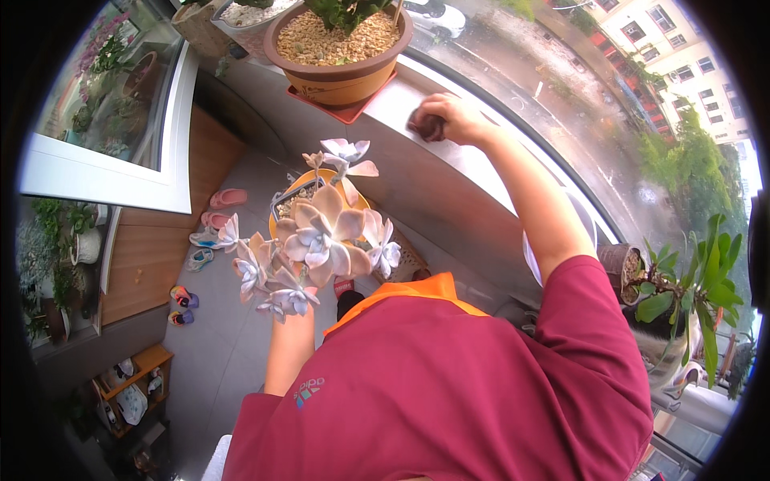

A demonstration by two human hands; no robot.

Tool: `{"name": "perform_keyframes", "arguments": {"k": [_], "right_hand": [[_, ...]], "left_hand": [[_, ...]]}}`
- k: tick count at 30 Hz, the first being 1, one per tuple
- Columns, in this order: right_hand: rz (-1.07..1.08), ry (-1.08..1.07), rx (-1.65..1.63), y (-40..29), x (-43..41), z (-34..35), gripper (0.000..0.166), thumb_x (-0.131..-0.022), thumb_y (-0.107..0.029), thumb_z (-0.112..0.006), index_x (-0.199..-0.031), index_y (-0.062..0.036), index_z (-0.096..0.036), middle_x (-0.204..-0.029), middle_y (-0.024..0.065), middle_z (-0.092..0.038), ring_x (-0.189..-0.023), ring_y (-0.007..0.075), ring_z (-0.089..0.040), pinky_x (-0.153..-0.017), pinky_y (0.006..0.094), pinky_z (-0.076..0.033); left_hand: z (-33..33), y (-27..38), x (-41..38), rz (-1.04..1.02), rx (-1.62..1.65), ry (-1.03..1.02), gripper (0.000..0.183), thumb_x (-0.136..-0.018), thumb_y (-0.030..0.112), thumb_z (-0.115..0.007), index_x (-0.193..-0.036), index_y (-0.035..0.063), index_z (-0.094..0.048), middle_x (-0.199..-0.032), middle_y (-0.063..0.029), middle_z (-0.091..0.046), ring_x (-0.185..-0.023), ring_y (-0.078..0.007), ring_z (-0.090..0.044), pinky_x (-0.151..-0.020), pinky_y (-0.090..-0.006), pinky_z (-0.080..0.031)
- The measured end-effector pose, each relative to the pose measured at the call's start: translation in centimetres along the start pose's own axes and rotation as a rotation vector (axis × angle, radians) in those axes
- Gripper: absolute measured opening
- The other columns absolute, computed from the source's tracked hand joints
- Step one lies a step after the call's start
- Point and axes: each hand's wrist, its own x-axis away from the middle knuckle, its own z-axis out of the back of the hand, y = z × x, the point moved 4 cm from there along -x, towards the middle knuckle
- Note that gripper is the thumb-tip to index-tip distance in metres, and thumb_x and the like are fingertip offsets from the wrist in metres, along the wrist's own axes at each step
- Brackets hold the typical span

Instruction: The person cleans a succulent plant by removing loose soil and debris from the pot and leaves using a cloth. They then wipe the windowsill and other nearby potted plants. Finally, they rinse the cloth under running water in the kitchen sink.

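Note:
My right hand (454,118) is closed around a dark reddish-brown wad (427,126), possibly a cloth, on the white windowsill (385,103). A large potted plant with a brown rim stands just beyond it. In front of me a pale pink-grey rosette succulent (325,240) spreads several heads on bare stems. Behind its leaves show the rim of a grey square pot (278,205) with gritty soil and a round yellow-orange thing (361,198). My left forearm (292,349) reaches up beneath the lower rosettes. Leaves hide my left hand, so its grip cannot be seen.
The large pot (337,81) rests on a red saucer (355,114) at the sill's edge. Window glass (511,66) runs along the right. Pink slippers (228,197) and other shoes lie on the grey tiled floor (240,300). A leafy green plant (692,288) stands behind my right arm.

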Motion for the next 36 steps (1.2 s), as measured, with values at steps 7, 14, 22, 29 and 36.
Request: {"name": "perform_keyframes", "arguments": {"k": [7, 14, 22, 29, 36], "right_hand": [[-0.060, 0.156, -0.031, 0.7, 1.4, 2.5, 0.046, -0.065, 0.014, -0.049, -0.101, -0.0078, -0.065, -0.103, 0.0084, -0.063, -0.094, 0.0252, -0.062, -0.082, 0.0345, -0.050], [-0.005, 0.113, 0.223, 3.2, -5.3, -1.0, 0.055, -0.068, 0.010, -0.052, -0.115, -0.0153, -0.062, -0.112, 0.0102, -0.063, -0.102, 0.0289, -0.060, -0.086, 0.0359, -0.049], [-0.135, -0.030, 0.048, 0.5, 3.3, 1.4, 0.049, -0.069, 0.009, -0.059, -0.115, -0.0076, -0.060, -0.113, 0.0118, -0.061, -0.106, 0.0302, -0.058, -0.092, 0.0369, -0.047], [-0.193, -0.084, 0.026, 2.7, 7.5, 2.5, 0.043, -0.066, 0.009, -0.054, -0.103, -0.0078, -0.065, -0.103, 0.0162, -0.062, -0.100, 0.0306, -0.059, -0.084, 0.0375, -0.047], [-0.033, -0.046, -0.117, -0.5, -3.1, 0.5, 0.047, -0.066, 0.009, -0.052, -0.107, -0.0119, -0.065, -0.108, 0.0109, -0.058, -0.105, 0.0300, -0.055, -0.093, 0.0371, -0.046]], "left_hand": [[-0.7, 0.2, -1.2, 0.004, -0.006, -0.029, 0.048, -0.085, 0.036, -0.061, -0.125, 0.0127, -0.051, -0.124, -0.0076, -0.055, -0.114, -0.0295, -0.053, -0.092, -0.0487, -0.048], [-0.3, -0.5, 0.1, 0.032, -0.020, 0.000, 0.047, -0.085, 0.036, -0.061, -0.125, 0.0127, -0.051, -0.124, -0.0077, -0.055, -0.114, -0.0295, -0.053, -0.093, -0.0488, -0.048], [0.3, -0.1, 1.3, 0.008, -0.002, 0.003, 0.047, -0.085, 0.036, -0.060, -0.126, 0.0127, -0.051, -0.125, -0.0078, -0.055, -0.114, -0.0295, -0.053, -0.093, -0.0489, -0.047], [0.4, 0.5, 2.1, -0.008, 0.005, -0.017, 0.047, -0.086, 0.036, -0.059, -0.126, 0.0127, -0.051, -0.125, -0.0079, -0.055, -0.114, -0.0295, -0.053, -0.093, -0.0490, -0.047], [1.1, 0.5, 3.6, -0.006, -0.006, 0.020, 0.047, -0.086, 0.036, -0.059, -0.126, 0.0126, -0.051, -0.125, -0.0080, -0.055, -0.114, -0.0296, -0.053, -0.093, -0.0491, -0.047]]}}
